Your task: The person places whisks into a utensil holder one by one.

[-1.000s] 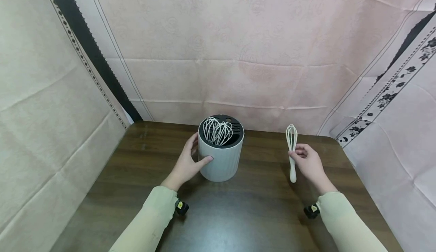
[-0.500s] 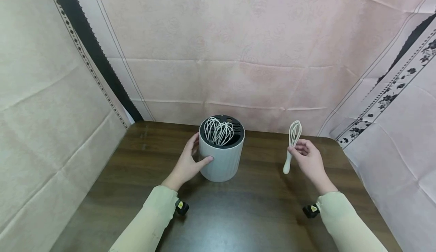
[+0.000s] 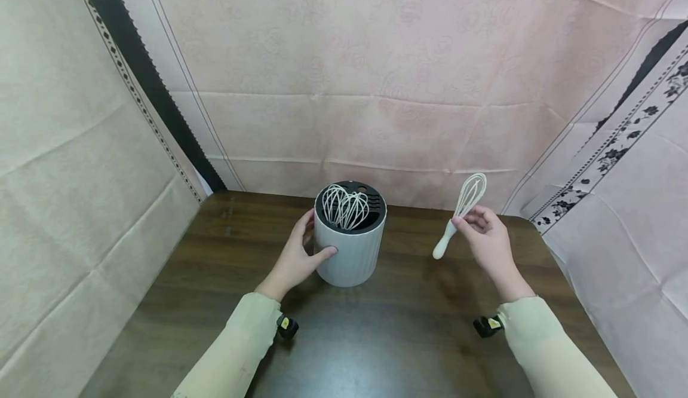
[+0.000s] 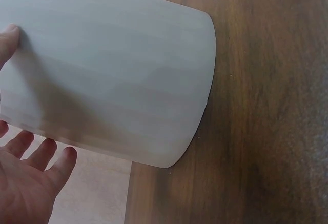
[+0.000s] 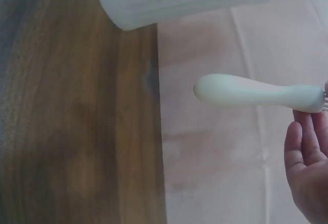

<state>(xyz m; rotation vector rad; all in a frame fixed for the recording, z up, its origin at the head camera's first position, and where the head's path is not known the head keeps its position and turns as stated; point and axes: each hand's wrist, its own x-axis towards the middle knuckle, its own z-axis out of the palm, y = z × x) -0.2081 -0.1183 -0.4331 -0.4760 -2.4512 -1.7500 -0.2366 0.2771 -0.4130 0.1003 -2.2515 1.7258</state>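
Observation:
A grey-white utensil holder with a black slotted top stands upright on the table. White wire whisk heads stick up from the left part of that top; their handles are hidden inside. My left hand holds the holder's left side, thumb across the front and fingers round the side. To the right, my right hand pinches a small white whisk where handle meets wires. This whisk is raised above the table and tilted, wires up to the right. In the right wrist view its pale handle points left.
The brown wooden table ends at a back edge just behind the holder. Pale cloth sheets hang behind it and on both sides. A black wrist camera sits at the left cuff, another at the right.
My right hand has lifted the whisk off the table and tilted it, its handle end swinging left and its wires rising to the right. The left hand and holder stay in place.

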